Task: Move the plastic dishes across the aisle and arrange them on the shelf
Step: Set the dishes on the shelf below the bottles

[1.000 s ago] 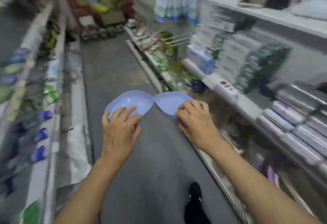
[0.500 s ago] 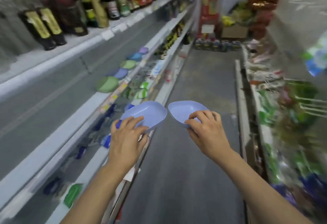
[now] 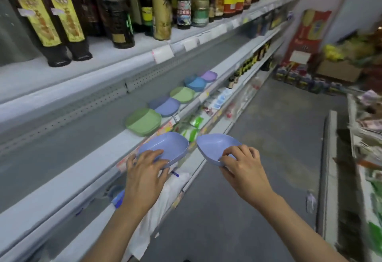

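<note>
Now nearer the shelf [image 3: 86, 170], left hand [image 3: 144, 176] and right hand [image 3: 244, 170] each grip a blue dish [image 3: 165, 148].

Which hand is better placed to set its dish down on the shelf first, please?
Probably the left hand. Its blue dish is already at the shelf edge, just short of the green dish. The right hand holds its dish out over the aisle, farther from the shelf.
</note>
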The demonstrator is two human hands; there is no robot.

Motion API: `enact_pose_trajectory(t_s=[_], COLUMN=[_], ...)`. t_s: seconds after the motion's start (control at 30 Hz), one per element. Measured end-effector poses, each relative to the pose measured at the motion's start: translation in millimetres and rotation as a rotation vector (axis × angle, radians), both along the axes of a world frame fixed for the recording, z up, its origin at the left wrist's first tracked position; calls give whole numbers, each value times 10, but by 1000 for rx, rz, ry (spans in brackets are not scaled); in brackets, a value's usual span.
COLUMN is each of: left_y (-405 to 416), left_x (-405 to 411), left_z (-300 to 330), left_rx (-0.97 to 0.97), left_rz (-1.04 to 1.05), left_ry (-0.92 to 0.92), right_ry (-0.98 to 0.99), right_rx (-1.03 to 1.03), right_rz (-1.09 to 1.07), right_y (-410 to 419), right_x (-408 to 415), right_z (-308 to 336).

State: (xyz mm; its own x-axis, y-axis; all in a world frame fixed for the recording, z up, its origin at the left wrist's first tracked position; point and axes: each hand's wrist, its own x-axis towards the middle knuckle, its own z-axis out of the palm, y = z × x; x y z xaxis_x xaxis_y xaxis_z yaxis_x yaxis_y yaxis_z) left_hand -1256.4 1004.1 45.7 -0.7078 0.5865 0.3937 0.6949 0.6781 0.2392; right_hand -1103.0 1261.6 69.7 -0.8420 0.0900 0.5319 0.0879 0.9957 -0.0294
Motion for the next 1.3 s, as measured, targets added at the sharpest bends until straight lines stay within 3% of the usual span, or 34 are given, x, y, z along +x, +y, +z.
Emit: enact_pose_trajectory(t_s=[0.43,0.6,0.77,1.0,1.3], left_y=[232,698,1431,2210,2233], left_x=[-1553,-1880,-2284,-2712,-2530], left_z=[-40,-18,46,-248,-457], left_rx=[-92,-106,-125,-364,-588], left_rz=[320,471,527,487,609], left_ry=[-22,-3,27,-131,-304], right_ry=[-123,-288,-394,-268,-366], right_rx=[-27,30,-15,-189,-252], right_rz=[291,400,641,546,733], right_y=[879,926,1384,2397,2185], right_x=[-3087,-3952,-4277,-4756,-4663], right_z=[-319,-597,-677,-346,-462])
